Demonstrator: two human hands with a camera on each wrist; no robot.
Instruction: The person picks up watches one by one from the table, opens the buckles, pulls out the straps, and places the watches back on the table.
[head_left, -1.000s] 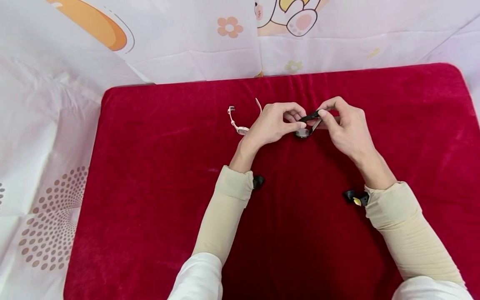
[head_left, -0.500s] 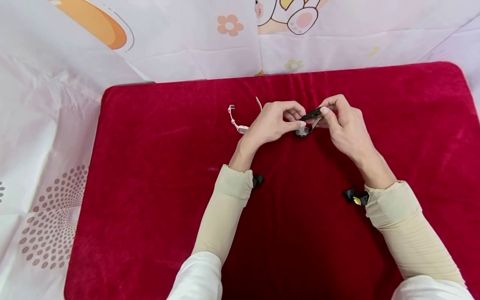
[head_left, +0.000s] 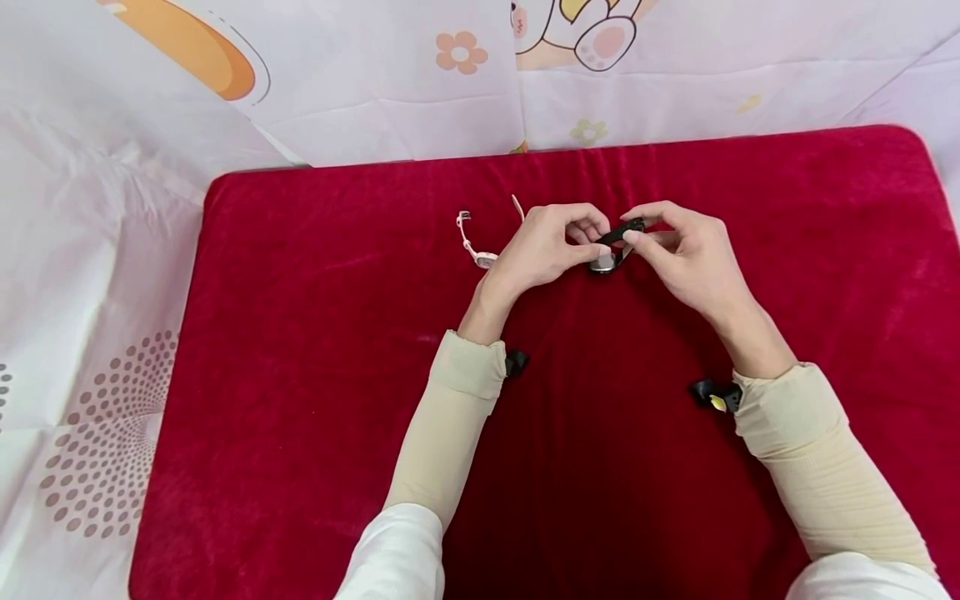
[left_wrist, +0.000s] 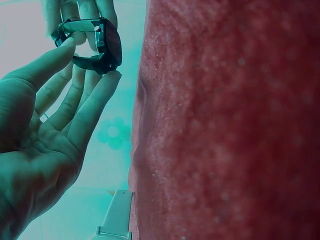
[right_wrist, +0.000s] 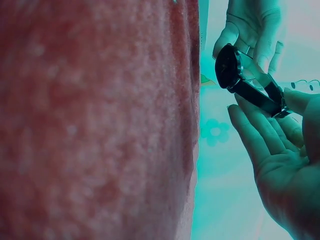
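— Right, both hands are up on the black watch (head_left: 613, 247), held just above the red mat (head_left: 300, 333), toward its far edge, about midway along.

— Who's got what?

— Left hand (head_left: 542, 247) pinches the watch at the case end, thumb and fingertips curled round it. Right hand (head_left: 686, 254) pinches the black strap (head_left: 622, 230) between thumb and forefinger.

— So which step is this?

— I'd judge it's strap work, closing the band into a loop; the left wrist view shows it curving back round over the case. Whether the buckle is caught, I can't tell.

— And next?

— Probably a fine feed: the left keeps the case steady while the right guides the strap end through.

— Anything else about?

— A pink watch (head_left: 471, 240) lies open just left of the left hand.
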